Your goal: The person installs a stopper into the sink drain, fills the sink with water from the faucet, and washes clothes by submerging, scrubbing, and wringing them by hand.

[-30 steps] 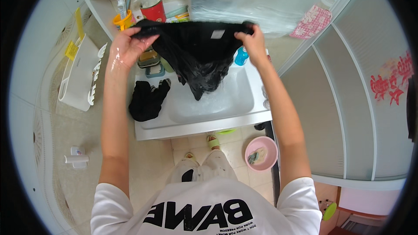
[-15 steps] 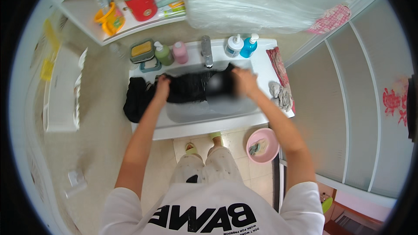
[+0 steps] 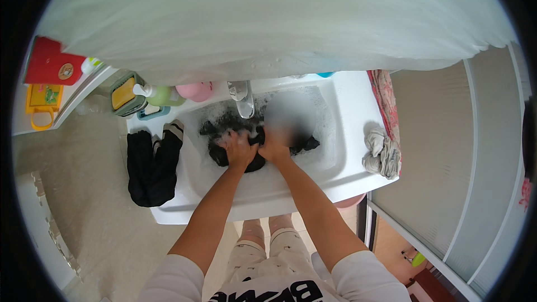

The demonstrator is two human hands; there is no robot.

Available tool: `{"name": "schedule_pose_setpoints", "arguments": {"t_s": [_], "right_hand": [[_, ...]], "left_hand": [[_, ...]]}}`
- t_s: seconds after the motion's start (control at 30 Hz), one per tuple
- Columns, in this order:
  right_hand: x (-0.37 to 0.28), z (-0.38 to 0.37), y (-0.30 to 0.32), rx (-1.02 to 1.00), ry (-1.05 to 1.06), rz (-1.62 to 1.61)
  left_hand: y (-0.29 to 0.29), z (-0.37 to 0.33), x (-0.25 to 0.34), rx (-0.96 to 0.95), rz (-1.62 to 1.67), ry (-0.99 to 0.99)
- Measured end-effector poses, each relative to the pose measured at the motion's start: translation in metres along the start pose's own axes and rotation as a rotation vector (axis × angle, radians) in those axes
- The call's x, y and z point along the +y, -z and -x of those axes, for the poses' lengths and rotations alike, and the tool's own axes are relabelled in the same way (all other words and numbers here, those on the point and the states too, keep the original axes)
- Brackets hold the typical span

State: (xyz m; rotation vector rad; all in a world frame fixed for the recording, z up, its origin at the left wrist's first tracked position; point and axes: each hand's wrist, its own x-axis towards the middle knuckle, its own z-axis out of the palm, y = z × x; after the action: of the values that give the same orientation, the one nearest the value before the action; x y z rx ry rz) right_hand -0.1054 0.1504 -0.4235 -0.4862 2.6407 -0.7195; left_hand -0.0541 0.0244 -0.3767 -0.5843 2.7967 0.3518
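Note:
A black garment (image 3: 255, 163) lies bunched up in sudsy water inside the white sink (image 3: 327, 162). On its left part is my left hand (image 3: 239, 150), fingers bent over the wet cloth. Close beside it, my right hand (image 3: 274, 145) grips a fold of the same garment; a blurred patch hides its fingers in part. Both hands are low in the basin, just in front of the chrome faucet (image 3: 241, 99). Some of the cloth is under the foam, so its full shape cannot be made out.
Left of the basin lies another black garment (image 3: 148, 170). Behind it stand a sponge in a holder (image 3: 123, 95), a green pump bottle (image 3: 166, 96) and a pink bottle (image 3: 194, 91). Grey socks (image 3: 382, 154) and a red patterned cloth (image 3: 385, 98) rest at right. A translucent sheet (image 3: 268, 22) hangs overhead.
The black garment, earlier stretched between my hands over the basin, is now bunched down in the water. My hands have come close together, and the view has shifted nearer to the sink.

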Motion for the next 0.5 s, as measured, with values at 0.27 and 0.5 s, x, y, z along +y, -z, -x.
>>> {"name": "schedule_pose_setpoints", "arguments": {"t_s": [0.27, 0.5], "right_hand": [[0.046, -0.033, -0.001, -0.377, -0.017, 0.161], [0.026, 0.020, 0.106, -0.350, 0.142, 0.362]], "left_hand": [[0.001, -0.058, 0.009, -0.226, 0.062, -0.381], [0.144, -0.011, -0.076, -0.593, 0.973, 0.128]]}}
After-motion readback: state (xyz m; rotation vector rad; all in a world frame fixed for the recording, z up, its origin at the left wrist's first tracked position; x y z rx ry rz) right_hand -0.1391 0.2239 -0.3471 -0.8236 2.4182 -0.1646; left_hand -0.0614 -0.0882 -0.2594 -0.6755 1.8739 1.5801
